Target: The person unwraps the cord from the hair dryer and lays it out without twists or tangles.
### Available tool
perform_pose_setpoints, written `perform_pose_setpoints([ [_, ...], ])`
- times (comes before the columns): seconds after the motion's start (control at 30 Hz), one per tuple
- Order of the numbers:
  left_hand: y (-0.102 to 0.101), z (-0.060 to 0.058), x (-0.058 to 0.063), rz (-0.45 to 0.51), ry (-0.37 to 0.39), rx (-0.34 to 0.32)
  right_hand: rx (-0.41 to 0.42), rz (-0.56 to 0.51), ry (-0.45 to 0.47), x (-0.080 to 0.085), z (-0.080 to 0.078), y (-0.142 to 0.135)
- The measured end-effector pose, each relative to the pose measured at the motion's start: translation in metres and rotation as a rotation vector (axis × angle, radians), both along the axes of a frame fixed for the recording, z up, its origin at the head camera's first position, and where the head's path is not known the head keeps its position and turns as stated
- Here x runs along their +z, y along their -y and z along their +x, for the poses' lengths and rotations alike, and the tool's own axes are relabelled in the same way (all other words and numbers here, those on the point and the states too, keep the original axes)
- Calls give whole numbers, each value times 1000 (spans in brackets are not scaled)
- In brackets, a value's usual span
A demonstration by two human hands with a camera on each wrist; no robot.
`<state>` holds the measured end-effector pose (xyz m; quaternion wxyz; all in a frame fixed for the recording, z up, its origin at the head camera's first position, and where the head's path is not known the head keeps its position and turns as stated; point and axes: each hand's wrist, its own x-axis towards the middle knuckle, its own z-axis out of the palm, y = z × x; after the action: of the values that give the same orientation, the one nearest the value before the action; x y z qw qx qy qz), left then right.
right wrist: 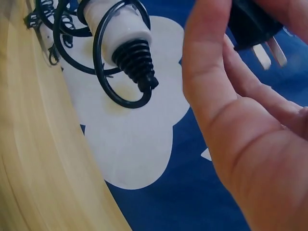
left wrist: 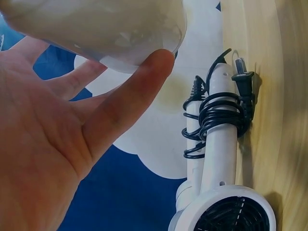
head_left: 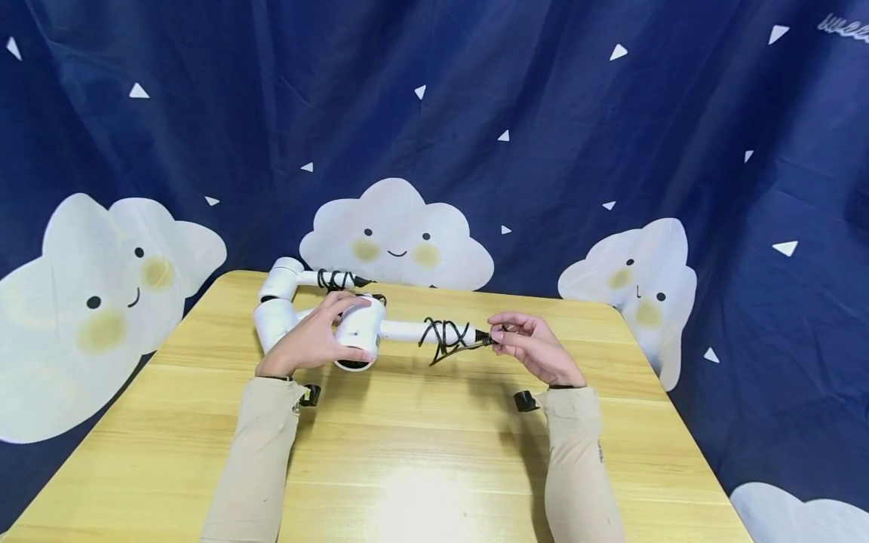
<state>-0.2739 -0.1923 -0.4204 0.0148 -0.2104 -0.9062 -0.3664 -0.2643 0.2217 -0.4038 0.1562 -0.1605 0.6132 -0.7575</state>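
A white hair dryer (head_left: 360, 329) is held above the table, its handle pointing right. My left hand (head_left: 308, 341) grips its barrel between thumb and fingers; the barrel (left wrist: 110, 29) fills the top of the left wrist view. Black cord (head_left: 444, 337) winds loosely around the handle. Just past the handle's end, my right hand (head_left: 535, 351) pinches the cord's black plug (right wrist: 252, 24), whose two metal prongs show in the right wrist view. The handle's ribbed black cord sleeve (right wrist: 134, 62) is beside that hand.
Two more white hair dryers lie at the table's back left, one behind (head_left: 281, 279) and one nearer (head_left: 271, 324), partly hidden by my left hand. Cord is wrapped round their handles. A dark blue curtain (head_left: 434, 151) with clouds hangs behind the wooden table (head_left: 407, 445).
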Motion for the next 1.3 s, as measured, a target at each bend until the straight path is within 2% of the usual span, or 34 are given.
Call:
perform_pose_setpoints([
  [0.3,1,0,0,-10,-6,1,109,17,15,-10,-5,-9],
  [0.53,1,-1,0,-12,-24,5,142,33,49,-20,-9,-13],
  [0.83,2,-1,0,13,-28,3,133,210,90,-29,-13,-16],
  [1.13,3,0,1,23,-15,5,136,196,138,-41,-18,-16],
  [1.3,2,0,2,25,-20,1,90,199,205,-46,-20,-16],
])
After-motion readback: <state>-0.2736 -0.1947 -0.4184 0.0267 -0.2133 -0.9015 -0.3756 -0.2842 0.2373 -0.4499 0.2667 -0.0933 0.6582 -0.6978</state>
